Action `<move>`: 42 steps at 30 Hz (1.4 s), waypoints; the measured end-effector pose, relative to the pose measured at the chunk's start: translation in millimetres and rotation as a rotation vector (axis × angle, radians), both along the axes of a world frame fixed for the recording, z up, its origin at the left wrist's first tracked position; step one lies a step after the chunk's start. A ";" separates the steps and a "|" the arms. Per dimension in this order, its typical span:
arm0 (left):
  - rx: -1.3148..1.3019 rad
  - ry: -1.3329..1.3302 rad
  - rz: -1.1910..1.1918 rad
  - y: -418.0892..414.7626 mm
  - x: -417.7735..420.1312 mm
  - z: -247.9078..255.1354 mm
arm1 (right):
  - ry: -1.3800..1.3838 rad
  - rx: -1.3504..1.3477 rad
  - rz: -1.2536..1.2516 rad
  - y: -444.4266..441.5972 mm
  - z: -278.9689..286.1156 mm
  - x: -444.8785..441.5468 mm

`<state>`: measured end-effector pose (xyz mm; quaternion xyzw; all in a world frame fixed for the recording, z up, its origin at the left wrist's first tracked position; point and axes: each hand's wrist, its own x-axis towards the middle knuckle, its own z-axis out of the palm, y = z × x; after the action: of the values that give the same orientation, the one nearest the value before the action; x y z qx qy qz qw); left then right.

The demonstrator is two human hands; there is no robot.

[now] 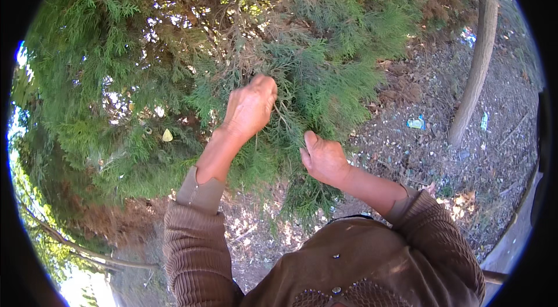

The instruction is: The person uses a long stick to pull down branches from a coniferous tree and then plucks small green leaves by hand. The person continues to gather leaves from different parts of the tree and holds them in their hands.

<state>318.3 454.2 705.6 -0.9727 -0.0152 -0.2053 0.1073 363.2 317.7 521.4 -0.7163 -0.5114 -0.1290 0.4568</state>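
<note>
A dense conifer shrub [348, 85] with flat, scale-like green sprays, probably a thuja or cypress, fills the view before me. My left hand [252, 104] is closed among its foliage, shut on a thin branch [281, 115] that runs down toward the right; the fingertips are hidden behind the hand. Lower and to the right, my right hand [324, 156] grips part of the same foliage between thumb and curled fingers. A green spray [311, 196] hangs below this hand. Whether it joins the branch at my left hand cannot be made out.
Dry brown twigs [244, 52] show inside the shrub. A slim bare tree trunk [477, 58] rises at the right. Litter, including a blue-green wrapper [416, 122], lies on leaf-strewn soil [392, 154]. A pale kerb or path edge [510, 237] curves along the lower right. One yellow leaf [167, 135] rests on the foliage.
</note>
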 end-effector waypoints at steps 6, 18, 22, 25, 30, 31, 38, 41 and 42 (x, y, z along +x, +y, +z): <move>-0.117 -0.186 -0.055 35.2 3.1 14.6 | 0.014 0.096 0.034 1.6 -6.4 5.7; 0.173 -0.163 -0.014 8.3 12.8 7.4 | 0.010 -0.025 0.049 -5.9 5.5 6.0; 0.016 -0.435 0.091 46.6 11.6 41.9 | 0.046 0.031 0.072 -4.2 0.4 8.5; -0.165 -0.181 -0.043 31.4 -6.8 38.1 | 0.063 0.042 0.077 -3.5 -0.1 8.0; 0.047 -0.012 0.075 -1.5 -13.9 6.0 | 0.068 0.091 0.080 -0.4 -2.3 8.1; 0.082 -0.015 0.079 -1.8 -12.7 2.2 | 0.066 0.100 0.087 -0.2 -3.9 6.8; 0.232 -0.221 0.119 26.9 -12.6 18.7 | 0.070 0.035 0.075 -3.4 -1.4 6.9; 0.061 -0.174 0.103 17.6 -18.6 20.0 | 0.104 0.009 0.062 -3.0 -0.9 7.2; 0.010 -0.109 0.095 11.4 -20.4 14.5 | 0.111 0.006 0.055 -2.5 -1.6 7.0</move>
<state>298.0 465.6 720.2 -0.9577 -0.0662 -0.2526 0.1209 370.1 315.2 519.9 -0.7065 -0.5045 -0.0782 0.4901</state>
